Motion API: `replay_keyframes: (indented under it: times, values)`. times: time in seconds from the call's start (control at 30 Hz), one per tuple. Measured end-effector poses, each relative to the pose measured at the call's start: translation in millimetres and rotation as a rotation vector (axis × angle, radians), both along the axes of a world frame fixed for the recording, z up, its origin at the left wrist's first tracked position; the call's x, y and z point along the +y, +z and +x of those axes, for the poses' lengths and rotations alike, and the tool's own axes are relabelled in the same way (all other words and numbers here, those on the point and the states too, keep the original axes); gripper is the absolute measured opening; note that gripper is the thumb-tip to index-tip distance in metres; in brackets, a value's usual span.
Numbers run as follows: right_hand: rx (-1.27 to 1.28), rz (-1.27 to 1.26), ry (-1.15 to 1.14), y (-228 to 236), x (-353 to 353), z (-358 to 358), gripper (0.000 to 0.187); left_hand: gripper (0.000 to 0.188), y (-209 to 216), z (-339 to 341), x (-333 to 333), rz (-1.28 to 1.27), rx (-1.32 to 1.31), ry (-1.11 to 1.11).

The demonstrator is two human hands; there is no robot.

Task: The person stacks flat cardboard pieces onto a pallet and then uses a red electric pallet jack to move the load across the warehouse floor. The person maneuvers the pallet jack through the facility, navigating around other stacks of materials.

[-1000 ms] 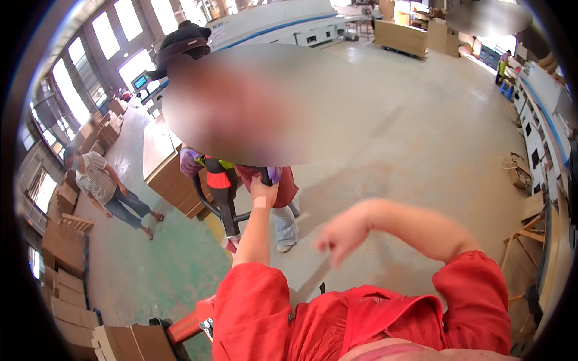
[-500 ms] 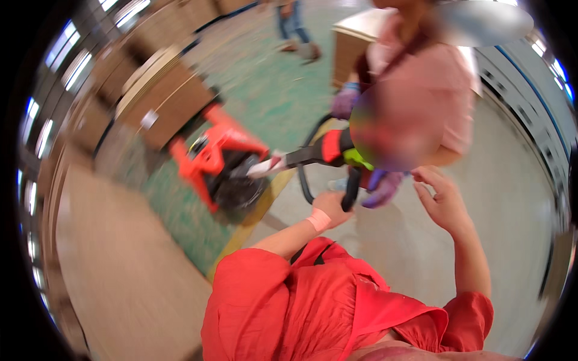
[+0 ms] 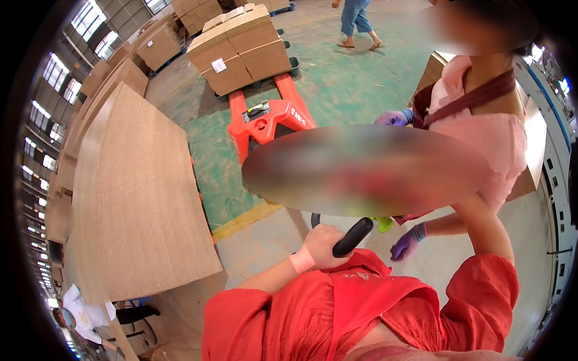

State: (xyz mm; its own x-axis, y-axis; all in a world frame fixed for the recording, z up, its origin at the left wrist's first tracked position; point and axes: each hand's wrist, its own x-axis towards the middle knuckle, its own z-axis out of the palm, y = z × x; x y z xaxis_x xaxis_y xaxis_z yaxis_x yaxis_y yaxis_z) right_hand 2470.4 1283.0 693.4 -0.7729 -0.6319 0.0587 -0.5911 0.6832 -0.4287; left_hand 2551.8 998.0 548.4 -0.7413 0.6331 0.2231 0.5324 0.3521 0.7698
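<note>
My left hand is wrapped round the black looped handle of an orange-red hand pallet truck, close in front of my body. Beyond it stands the truck's body, its forks reaching under a stack of brown boards. A large blurred patch covers the steering bar and most of the handle. Up into that same patch goes my bare right forearm, so my right hand and its fingers are hidden. Just right of the handle hangs a co-worker's purple-gloved hand, not touching it.
A co-worker in pink stands close at the right, other gloved hand forward. Large brown panels lie stacked at the left. One person walks far ahead; another in white is lower left. Long machinery lines the right.
My view has swung, and the pallet truck with its boards now appears higher and further right. My right hand, visible earlier, is now behind the blur. My left hand keeps its grip.
</note>
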Motion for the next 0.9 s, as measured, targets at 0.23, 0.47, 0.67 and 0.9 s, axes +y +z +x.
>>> replay_keyframes:
  times: [0.23,0.47,0.67,0.9]
  values:
    - [-0.272,-0.125,0.000,-30.2,26.7,-69.1,0.052,0.034,50.8,9.0,8.9,0.006,-0.092,0.264]
    - [-0.191,-0.064,0.451,-59.9,38.4,-93.7,0.055,0.023,47.1,44.0,14.7,-0.283,-0.092,0.647]
    - [-0.276,0.109,0.594,-62.3,-54.5,-35.0,0.052,0.024,42.4,90.6,-60.8,-0.275,0.066,0.980]
    - [-0.458,0.037,0.493,-62.1,-135.8,14.6,0.057,0.022,41.3,107.0,-125.2,-0.454,0.136,1.184]
